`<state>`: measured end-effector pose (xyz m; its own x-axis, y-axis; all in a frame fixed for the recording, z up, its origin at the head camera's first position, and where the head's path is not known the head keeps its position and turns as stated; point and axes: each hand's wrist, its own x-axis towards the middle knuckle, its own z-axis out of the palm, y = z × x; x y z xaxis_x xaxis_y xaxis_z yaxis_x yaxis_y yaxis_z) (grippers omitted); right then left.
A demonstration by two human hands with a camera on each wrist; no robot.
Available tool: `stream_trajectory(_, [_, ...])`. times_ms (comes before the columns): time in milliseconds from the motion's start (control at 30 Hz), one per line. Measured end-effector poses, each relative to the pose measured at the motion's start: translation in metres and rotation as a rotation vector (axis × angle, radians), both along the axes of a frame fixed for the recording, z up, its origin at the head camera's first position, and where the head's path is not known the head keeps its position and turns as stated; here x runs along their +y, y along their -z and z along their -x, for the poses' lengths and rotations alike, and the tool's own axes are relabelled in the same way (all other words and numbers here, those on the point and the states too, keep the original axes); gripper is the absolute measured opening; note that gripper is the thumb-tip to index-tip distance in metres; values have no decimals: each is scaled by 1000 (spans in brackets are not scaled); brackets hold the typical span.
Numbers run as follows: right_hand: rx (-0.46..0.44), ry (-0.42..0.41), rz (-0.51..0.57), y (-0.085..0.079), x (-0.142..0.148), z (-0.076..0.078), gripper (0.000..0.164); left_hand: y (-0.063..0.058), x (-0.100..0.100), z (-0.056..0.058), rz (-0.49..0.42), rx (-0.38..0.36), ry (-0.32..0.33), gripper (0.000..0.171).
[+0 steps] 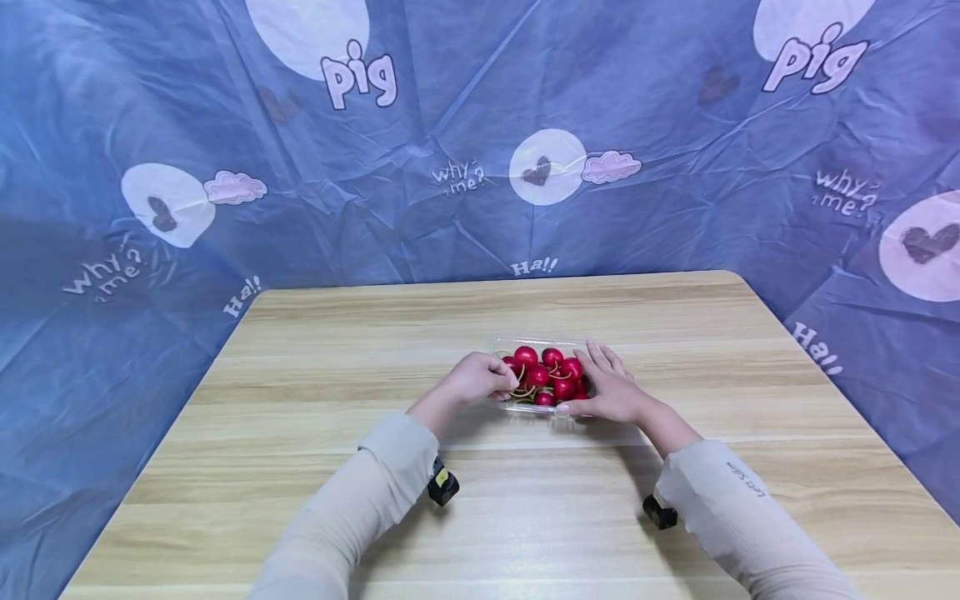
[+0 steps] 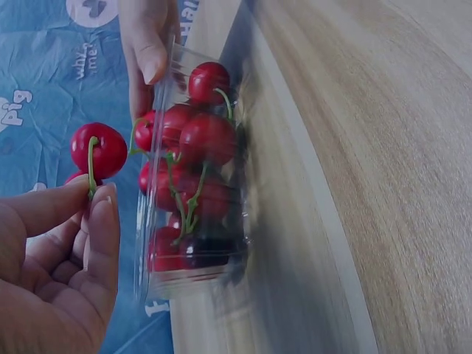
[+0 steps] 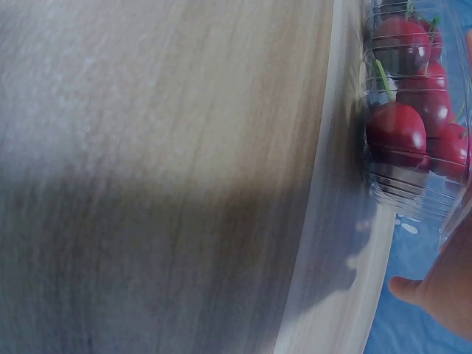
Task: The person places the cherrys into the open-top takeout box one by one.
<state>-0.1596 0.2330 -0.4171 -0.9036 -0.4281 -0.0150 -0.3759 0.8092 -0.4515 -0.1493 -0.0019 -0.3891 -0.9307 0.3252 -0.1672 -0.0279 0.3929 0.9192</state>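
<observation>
A clear plastic container [image 1: 536, 409] full of red cherries [image 1: 537, 376] with green stems sits on the table. At its left end my left hand [image 1: 480, 377] pinches the stem [image 2: 91, 166] of one cherry [image 2: 109, 150] between thumb and fingertips. In the left wrist view that cherry stands beside the container's rim, and another red fruit partly shows behind the fingers. My right hand [image 1: 611, 390] rests at the right end with fingers spread, thumb by the near rim and fingertips by the far corner. The right wrist view shows only part of that hand [image 3: 446, 284].
The wooden table [image 1: 525, 517] extends around the container on all sides. Behind it hangs a blue printed cloth [image 1: 420, 225]. A small black device sits under each sleeve cuff, at the left [image 1: 442, 483] and the right [image 1: 660, 512].
</observation>
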Motion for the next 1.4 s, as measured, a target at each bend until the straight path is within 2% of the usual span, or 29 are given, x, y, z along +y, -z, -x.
stream_trajectory(333, [-1,-2,0,-1,2,0,101,2,11,3,66,-10,20,7])
stream_trajectory(767, [12,4,2,1,-2,3,100,8,16,12,166,29,51,7])
stream_trajectory(1033, [31,6,-1,2,-3,4,100,12,19,18,220,51,48,8])
stream_trajectory(1400, [34,4,-9,3,-3,6,99,12,21,19,298,80,59,9])
